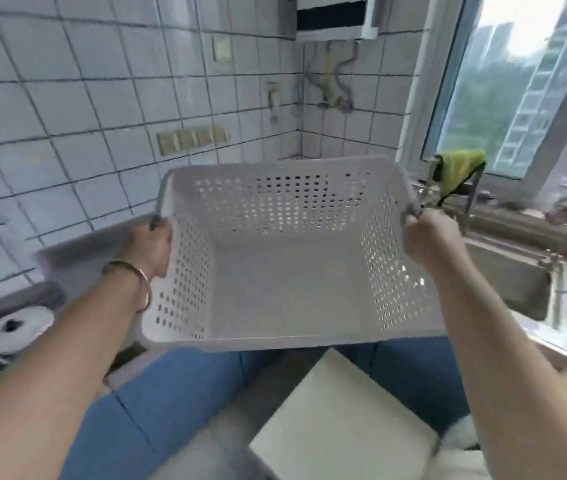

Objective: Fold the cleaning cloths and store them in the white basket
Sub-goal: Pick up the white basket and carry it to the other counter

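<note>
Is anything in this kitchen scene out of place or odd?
Nothing is damaged or spilled. The white basket is empty and held in the air, tilted toward the camera, by the left hand and right hand. A green cloth hangs unfolded on a rack by the window.

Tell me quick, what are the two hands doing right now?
Left hand: closed on the left side of the empty white basket, at its grey handle.
Right hand: closed on the basket's right handle.
</note>
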`<state>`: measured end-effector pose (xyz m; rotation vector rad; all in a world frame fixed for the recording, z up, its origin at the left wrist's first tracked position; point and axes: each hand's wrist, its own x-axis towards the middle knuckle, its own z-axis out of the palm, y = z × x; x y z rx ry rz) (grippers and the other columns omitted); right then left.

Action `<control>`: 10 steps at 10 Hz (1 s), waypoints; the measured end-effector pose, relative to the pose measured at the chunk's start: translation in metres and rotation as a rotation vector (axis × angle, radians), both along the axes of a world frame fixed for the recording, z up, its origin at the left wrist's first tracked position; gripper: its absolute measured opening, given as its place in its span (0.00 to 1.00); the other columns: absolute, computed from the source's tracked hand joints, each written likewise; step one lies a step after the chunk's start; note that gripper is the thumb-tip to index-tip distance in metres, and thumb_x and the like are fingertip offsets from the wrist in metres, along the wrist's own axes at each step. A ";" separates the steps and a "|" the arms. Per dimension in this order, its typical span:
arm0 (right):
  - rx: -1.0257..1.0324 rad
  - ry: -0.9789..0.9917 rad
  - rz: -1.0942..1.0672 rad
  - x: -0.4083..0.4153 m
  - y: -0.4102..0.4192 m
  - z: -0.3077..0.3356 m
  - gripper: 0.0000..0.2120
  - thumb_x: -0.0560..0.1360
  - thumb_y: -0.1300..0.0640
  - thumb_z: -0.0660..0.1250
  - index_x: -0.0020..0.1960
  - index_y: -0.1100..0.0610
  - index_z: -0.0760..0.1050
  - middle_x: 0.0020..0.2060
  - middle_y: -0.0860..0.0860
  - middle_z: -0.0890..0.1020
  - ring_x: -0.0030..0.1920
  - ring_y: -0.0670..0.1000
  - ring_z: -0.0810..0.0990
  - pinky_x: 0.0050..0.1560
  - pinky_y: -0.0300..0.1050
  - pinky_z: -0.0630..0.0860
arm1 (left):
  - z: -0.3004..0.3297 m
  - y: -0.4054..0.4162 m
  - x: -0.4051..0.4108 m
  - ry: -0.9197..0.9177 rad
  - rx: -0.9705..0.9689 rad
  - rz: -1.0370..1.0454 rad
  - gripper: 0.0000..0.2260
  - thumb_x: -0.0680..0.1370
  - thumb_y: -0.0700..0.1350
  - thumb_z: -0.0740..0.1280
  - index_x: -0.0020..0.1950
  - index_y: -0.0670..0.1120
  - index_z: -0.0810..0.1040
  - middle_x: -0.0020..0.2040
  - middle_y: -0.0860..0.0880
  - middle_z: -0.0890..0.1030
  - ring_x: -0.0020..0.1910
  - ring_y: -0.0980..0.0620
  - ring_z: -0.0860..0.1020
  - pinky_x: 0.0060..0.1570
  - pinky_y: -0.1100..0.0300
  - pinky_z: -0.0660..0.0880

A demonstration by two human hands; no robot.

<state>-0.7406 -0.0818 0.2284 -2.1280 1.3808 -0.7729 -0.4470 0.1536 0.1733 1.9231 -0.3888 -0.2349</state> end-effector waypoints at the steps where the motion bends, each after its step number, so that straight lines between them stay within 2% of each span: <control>1: 0.003 0.079 0.118 0.085 0.010 -0.021 0.20 0.81 0.55 0.50 0.61 0.68 0.71 0.60 0.68 0.75 0.60 0.64 0.73 0.59 0.49 0.70 | -0.009 0.044 0.030 -0.017 0.013 0.135 0.12 0.72 0.53 0.55 0.43 0.45 0.68 0.33 0.46 0.66 0.27 0.49 0.64 0.32 0.63 0.63; 2: -0.014 0.116 0.236 0.159 0.023 -0.035 0.17 0.80 0.59 0.51 0.60 0.68 0.72 0.58 0.68 0.75 0.59 0.65 0.73 0.57 0.51 0.70 | -0.033 0.072 0.083 0.039 0.016 0.270 0.15 0.72 0.55 0.58 0.37 0.43 0.68 0.30 0.45 0.67 0.27 0.48 0.65 0.32 0.59 0.64; 3: 0.017 0.184 0.341 0.237 0.028 -0.054 0.18 0.80 0.62 0.49 0.59 0.70 0.73 0.55 0.68 0.77 0.58 0.66 0.74 0.57 0.51 0.71 | -0.051 0.091 0.130 0.097 0.081 0.371 0.18 0.75 0.54 0.57 0.42 0.38 0.73 0.30 0.45 0.70 0.28 0.47 0.68 0.32 0.58 0.66; 4: 0.114 0.175 0.418 0.322 0.024 -0.074 0.18 0.79 0.57 0.53 0.55 0.70 0.74 0.53 0.68 0.78 0.55 0.64 0.77 0.53 0.49 0.73 | -0.068 0.101 0.182 0.145 0.176 0.440 0.23 0.77 0.53 0.54 0.54 0.34 0.74 0.34 0.42 0.72 0.29 0.46 0.71 0.31 0.60 0.68; 5: 0.196 0.231 0.506 0.408 0.017 -0.086 0.19 0.79 0.55 0.55 0.54 0.70 0.75 0.52 0.67 0.79 0.53 0.64 0.78 0.52 0.50 0.75 | -0.081 0.105 0.236 0.222 0.231 0.508 0.24 0.78 0.52 0.55 0.60 0.32 0.72 0.35 0.41 0.72 0.30 0.45 0.71 0.29 0.60 0.67; 6: 0.246 0.274 0.563 0.477 0.017 -0.095 0.18 0.79 0.56 0.55 0.56 0.69 0.75 0.53 0.67 0.79 0.54 0.64 0.78 0.52 0.50 0.75 | -0.089 0.109 0.284 0.240 0.287 0.532 0.18 0.79 0.50 0.56 0.52 0.36 0.74 0.33 0.43 0.73 0.29 0.47 0.72 0.29 0.60 0.67; 7: 0.254 0.355 0.611 0.533 0.022 -0.105 0.18 0.79 0.56 0.54 0.57 0.68 0.74 0.55 0.66 0.78 0.56 0.63 0.77 0.52 0.49 0.73 | -0.097 0.113 0.323 0.247 0.354 0.558 0.14 0.79 0.50 0.55 0.43 0.40 0.72 0.31 0.43 0.74 0.29 0.46 0.73 0.30 0.60 0.67; 8: 0.259 0.396 0.648 0.590 0.021 -0.112 0.19 0.80 0.55 0.53 0.58 0.69 0.74 0.56 0.65 0.78 0.57 0.62 0.76 0.49 0.47 0.70 | -0.109 0.115 0.367 0.261 0.353 0.581 0.15 0.79 0.50 0.55 0.39 0.42 0.71 0.31 0.43 0.74 0.29 0.47 0.72 0.29 0.60 0.65; 9: 0.256 0.403 0.634 0.640 0.020 -0.123 0.19 0.80 0.55 0.52 0.55 0.68 0.74 0.55 0.66 0.78 0.54 0.62 0.77 0.49 0.48 0.70 | -0.117 0.114 0.413 0.248 0.380 0.557 0.14 0.78 0.49 0.55 0.39 0.42 0.71 0.31 0.43 0.72 0.29 0.47 0.72 0.32 0.60 0.66; 10: 0.286 0.393 0.634 0.676 0.021 -0.129 0.14 0.80 0.54 0.53 0.42 0.63 0.69 0.54 0.66 0.78 0.44 0.56 0.72 0.47 0.48 0.69 | -0.118 0.114 0.445 0.250 0.472 0.506 0.11 0.78 0.48 0.53 0.43 0.43 0.71 0.29 0.43 0.72 0.27 0.48 0.70 0.28 0.60 0.64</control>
